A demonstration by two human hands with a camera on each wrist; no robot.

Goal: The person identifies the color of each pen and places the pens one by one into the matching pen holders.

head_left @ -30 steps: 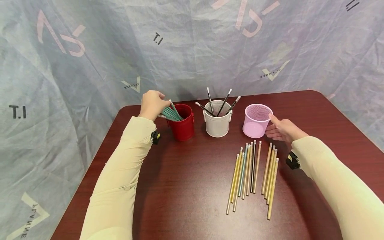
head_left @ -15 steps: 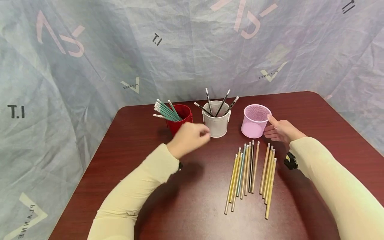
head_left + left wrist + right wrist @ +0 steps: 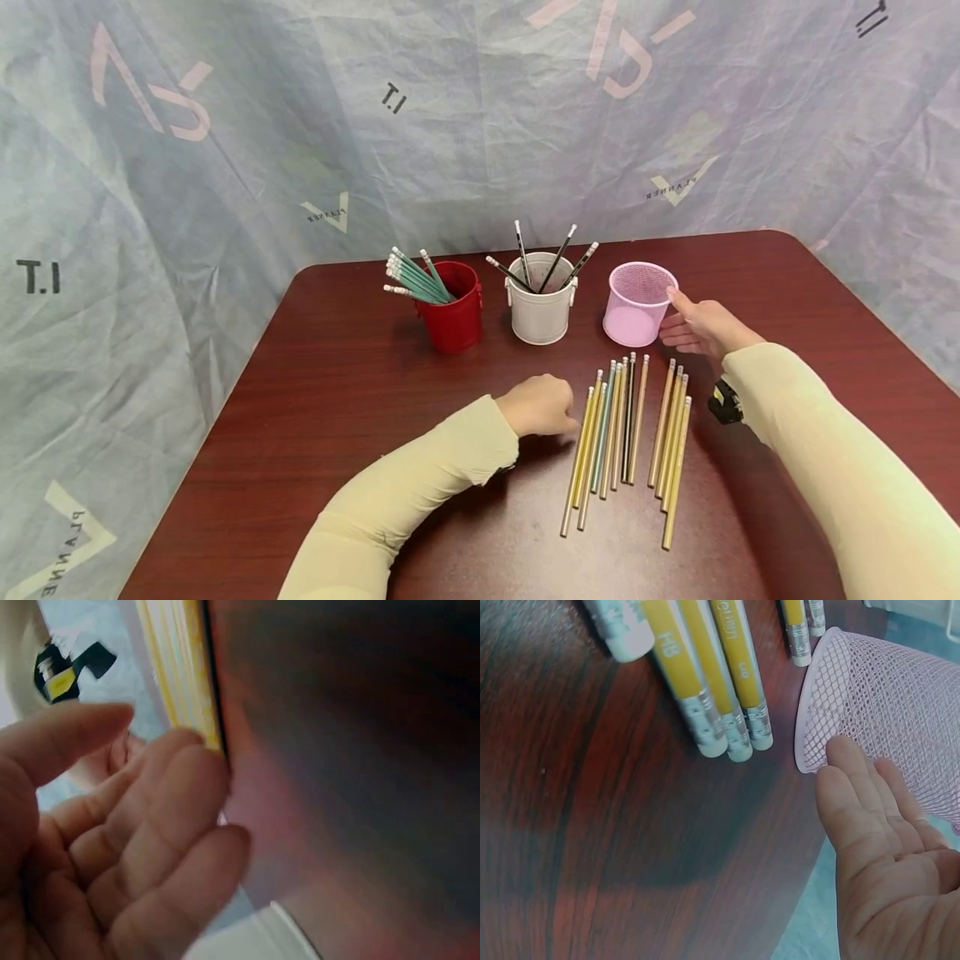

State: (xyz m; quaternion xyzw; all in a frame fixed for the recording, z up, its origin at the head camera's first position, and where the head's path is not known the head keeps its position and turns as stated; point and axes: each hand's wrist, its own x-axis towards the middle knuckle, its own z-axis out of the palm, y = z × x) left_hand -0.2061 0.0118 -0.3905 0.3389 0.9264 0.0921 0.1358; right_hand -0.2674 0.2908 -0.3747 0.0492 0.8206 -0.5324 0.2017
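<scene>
In the head view my left hand [image 3: 542,406] is low over the table beside the left end of a row of pencils [image 3: 582,454]. Its fingers [image 3: 161,825] are loosely bent in the left wrist view, thumb apart, nothing between them. My right hand [image 3: 701,325] rests against the right side of a pink mesh pencil cup [image 3: 636,323], thumb near its rim. Straight fingers [image 3: 862,795] lie along the mesh in the right wrist view. The row is mostly yellow and gold-toned pencils, with a teal pencil [image 3: 606,433] and black pencils [image 3: 629,425] among them.
A red bucket [image 3: 455,327] holds several teal pencils [image 3: 412,277]. To its right stands a white bucket [image 3: 540,321] with several black pencils [image 3: 555,260]. Both stand on the dark red-brown table [image 3: 337,358], before a grey printed cloth [image 3: 450,167].
My left hand let go of a teal pencil at the red bucket, then came right and toward me to the pencil row. My right hand has stayed at the pink cup.
</scene>
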